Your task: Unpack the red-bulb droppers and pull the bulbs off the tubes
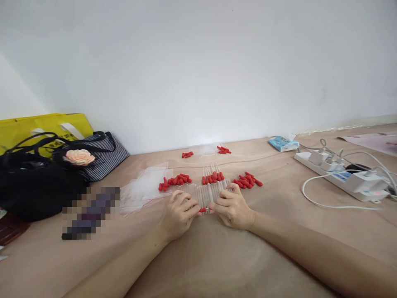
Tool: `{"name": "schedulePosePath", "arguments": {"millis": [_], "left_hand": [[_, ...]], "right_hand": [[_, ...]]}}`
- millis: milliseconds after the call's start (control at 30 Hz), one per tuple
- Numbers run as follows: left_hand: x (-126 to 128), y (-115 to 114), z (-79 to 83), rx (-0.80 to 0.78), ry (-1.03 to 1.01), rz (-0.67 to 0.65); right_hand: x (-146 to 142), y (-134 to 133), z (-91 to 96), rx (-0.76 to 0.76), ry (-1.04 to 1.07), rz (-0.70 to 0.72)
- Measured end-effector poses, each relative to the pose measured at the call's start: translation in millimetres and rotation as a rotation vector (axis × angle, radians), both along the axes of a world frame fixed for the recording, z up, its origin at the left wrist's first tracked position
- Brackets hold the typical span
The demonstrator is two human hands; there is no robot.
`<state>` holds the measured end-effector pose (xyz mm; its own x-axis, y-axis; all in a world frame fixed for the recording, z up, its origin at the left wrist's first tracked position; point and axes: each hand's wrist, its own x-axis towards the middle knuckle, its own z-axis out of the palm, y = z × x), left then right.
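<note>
My left hand (pixel 182 211) is closed on a small red rubber bulb (pixel 202 210) at the near edge of a row of clear glass tubes (pixel 203 194). My right hand (pixel 232 209) pinches the end of a clear tube that meets the bulb's open end; whether it is inside the bulb is too small to tell. Just beyond the row lie several droppers (pixel 213 178) with red bulbs on them. Loose red bulbs are heaped to the left (pixel 176 180) and to the right (pixel 247 181) of the tubes. Fingers hide part of the row.
Clear plastic bags (pixel 145 188) lie left of the tubes. More tubes (pixel 207 150) and red bulbs rest near the wall. A white power strip (pixel 338 176) with cables is on the right, a blue tissue pack (pixel 283 143) behind it. A black bag (pixel 40 186) stands on the left.
</note>
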<state>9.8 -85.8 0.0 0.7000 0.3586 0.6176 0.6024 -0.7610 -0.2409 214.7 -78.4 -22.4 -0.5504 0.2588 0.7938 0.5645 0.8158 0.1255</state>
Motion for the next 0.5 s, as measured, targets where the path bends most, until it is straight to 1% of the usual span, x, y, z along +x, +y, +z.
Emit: {"name": "schedulePosePath", "arguments": {"millis": [200, 300, 367, 500], "left_hand": [[2.0, -2.4, 1.3, 0.082, 0.020, -0.007], [-4.7, -2.4, -0.8, 0.086, -0.011, 0.006], [-12.8, -1.6, -2.1, 0.053, -0.090, 0.055], [-28.4, 5.1, -2.0, -0.102, -0.328, 0.192]], "right_hand": [[-0.5, -1.6, 0.6, 0.028, 0.016, 0.003], [4.5, -2.1, 0.2, 0.025, 0.028, -0.013], [8.9, -1.7, -1.0, 0.012, 0.060, -0.061], [11.9, 2.3, -5.3, -0.080, 0.075, -0.164]]}}
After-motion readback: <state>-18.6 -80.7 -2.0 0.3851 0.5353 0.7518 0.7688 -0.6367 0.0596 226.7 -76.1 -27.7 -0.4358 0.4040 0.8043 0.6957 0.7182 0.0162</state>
